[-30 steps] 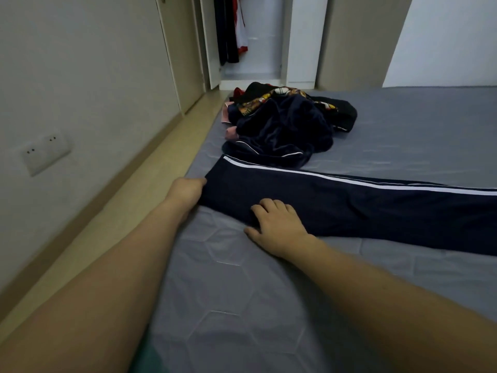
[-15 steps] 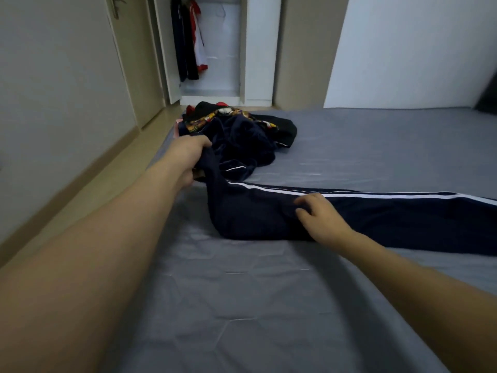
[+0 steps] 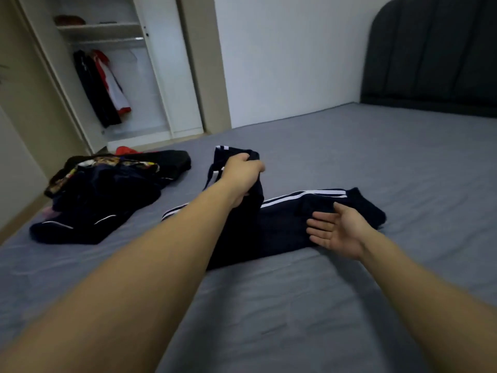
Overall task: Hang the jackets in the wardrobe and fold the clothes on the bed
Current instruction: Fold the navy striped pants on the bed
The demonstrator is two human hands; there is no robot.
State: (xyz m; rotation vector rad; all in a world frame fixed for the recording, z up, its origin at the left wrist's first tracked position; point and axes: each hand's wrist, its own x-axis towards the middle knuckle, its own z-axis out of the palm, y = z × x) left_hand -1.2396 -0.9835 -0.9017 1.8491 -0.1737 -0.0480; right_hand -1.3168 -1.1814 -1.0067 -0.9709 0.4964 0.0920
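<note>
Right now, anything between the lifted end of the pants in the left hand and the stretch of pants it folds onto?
Nothing visible. The left hand holds the pants end above them; the right hand, open, rests where it would land.

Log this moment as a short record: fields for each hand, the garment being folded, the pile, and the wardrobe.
left hand: grips one end of the navy track pants, lifted above the bed
right hand: open, palm up, on the pants
navy track pants: white side stripes, partly folded on the grey bed
clothes pile: unfolded, left of pants
wardrobe: open, jackets hanging inside
</note>
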